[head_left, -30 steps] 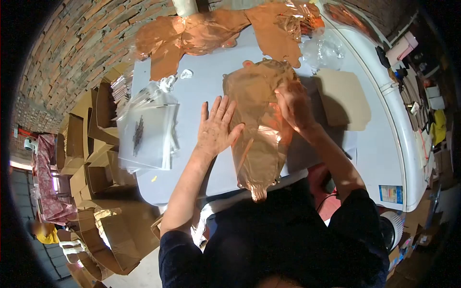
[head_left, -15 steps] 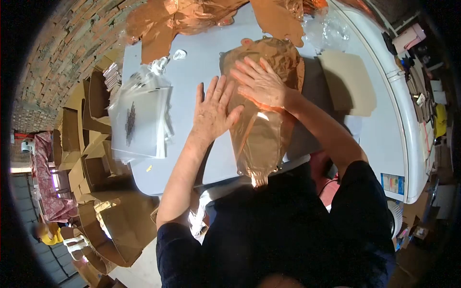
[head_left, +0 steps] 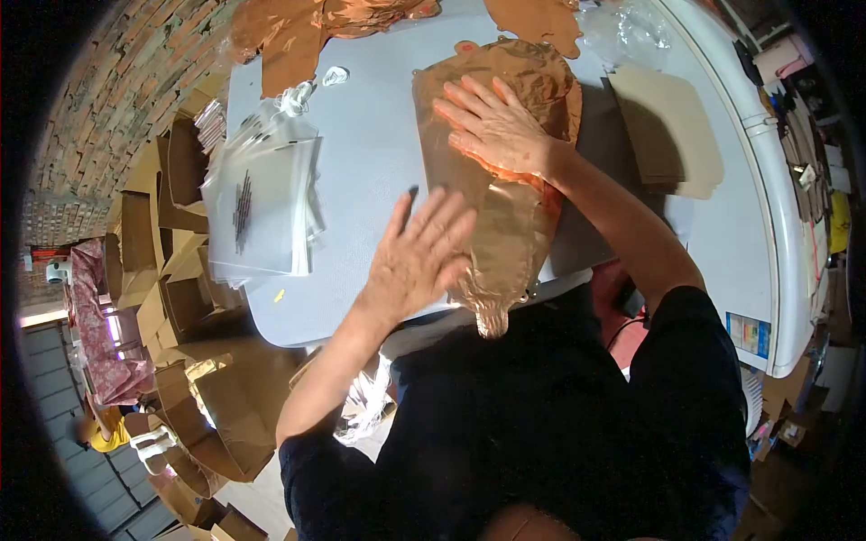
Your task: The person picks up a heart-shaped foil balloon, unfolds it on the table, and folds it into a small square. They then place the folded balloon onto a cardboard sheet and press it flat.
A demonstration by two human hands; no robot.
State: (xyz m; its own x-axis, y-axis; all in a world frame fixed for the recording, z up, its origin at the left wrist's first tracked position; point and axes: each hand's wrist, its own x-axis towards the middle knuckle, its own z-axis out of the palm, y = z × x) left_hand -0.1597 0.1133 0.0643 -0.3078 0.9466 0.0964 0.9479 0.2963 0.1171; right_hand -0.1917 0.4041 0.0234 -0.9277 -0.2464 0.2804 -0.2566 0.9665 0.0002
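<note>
One shiny, copper-coloured, tapering foil piece (head_left: 510, 212) is laid at the frame's centre on a pale table (head_left: 361, 144). Its upper part is covered by the flat, spread right hand (head_left: 501, 131), nothing gripped. The blurred left hand (head_left: 415, 248) is held open, empty, at its lower left edge; contact cannot be told. Flattening seems in hand; light, even pressure over creases seems called for.

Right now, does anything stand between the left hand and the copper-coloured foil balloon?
Nothing visible does: the left hand overlaps the copper-coloured foil balloon in this view, though contact is unclear; the right hand lies on it.
</note>
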